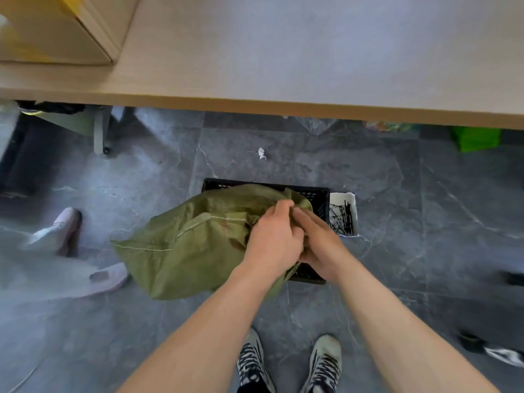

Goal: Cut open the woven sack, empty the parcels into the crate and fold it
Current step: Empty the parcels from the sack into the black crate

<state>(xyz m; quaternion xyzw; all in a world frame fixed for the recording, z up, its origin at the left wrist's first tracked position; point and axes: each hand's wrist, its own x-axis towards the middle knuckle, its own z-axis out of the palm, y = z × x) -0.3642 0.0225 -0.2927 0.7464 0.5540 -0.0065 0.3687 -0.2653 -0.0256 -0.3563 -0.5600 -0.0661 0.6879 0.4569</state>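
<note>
Two hands point(295, 239) on one green sack point(184, 251) over one black crate point(317, 197).

Grey marble-look tile floor point(368, 171), light wood tabletop point(283, 52) w/ cabinet point(56, 29) on it

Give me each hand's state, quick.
Left hand: closed, gripping the green sack.
Right hand: on the sack too; grip cannot be told.

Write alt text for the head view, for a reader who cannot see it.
Both hands, left hand and right hand, bunch up one end of an olive-green woven sack draped over a black plastic lattice crate on a grey marble-patterned tile floor. A small white tray of black pins stands beside the crate, below a light wooden table edge.
</note>
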